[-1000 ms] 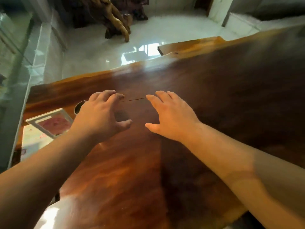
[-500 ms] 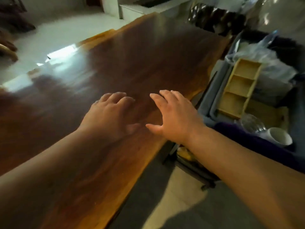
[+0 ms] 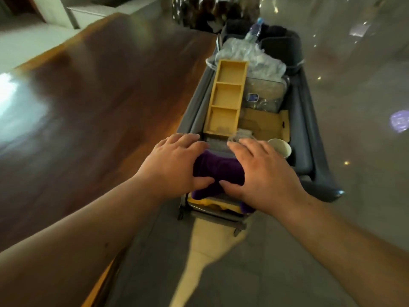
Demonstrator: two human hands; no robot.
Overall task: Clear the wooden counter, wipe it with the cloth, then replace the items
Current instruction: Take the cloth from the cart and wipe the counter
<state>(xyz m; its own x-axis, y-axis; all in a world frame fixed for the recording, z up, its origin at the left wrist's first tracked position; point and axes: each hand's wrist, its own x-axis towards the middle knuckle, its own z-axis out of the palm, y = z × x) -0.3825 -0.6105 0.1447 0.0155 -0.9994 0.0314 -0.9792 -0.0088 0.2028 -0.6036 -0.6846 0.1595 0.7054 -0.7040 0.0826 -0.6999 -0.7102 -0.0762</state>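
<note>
The dark wooden counter (image 3: 93, 103) fills the left of the view, its surface bare and glossy. To its right stands a grey cart (image 3: 309, 138). A purple cloth (image 3: 218, 170) lies at the cart's near end. My left hand (image 3: 174, 167) and my right hand (image 3: 263, 173) hover over the cloth on either side of it, fingers spread, holding nothing. Whether they touch the cloth I cannot tell.
In the cart lie a yellow wooden three-compartment tray (image 3: 226, 97), a clear glass container (image 3: 265, 94), flat cardboard (image 3: 265, 126), a white paper cup (image 3: 280, 148), crumpled plastic (image 3: 250, 55) and a water bottle (image 3: 254, 29). Grey floor surrounds the cart.
The view has swung right, from the counter to the cart. Both hands have moved off the counter surface and now sit over the purple cloth.
</note>
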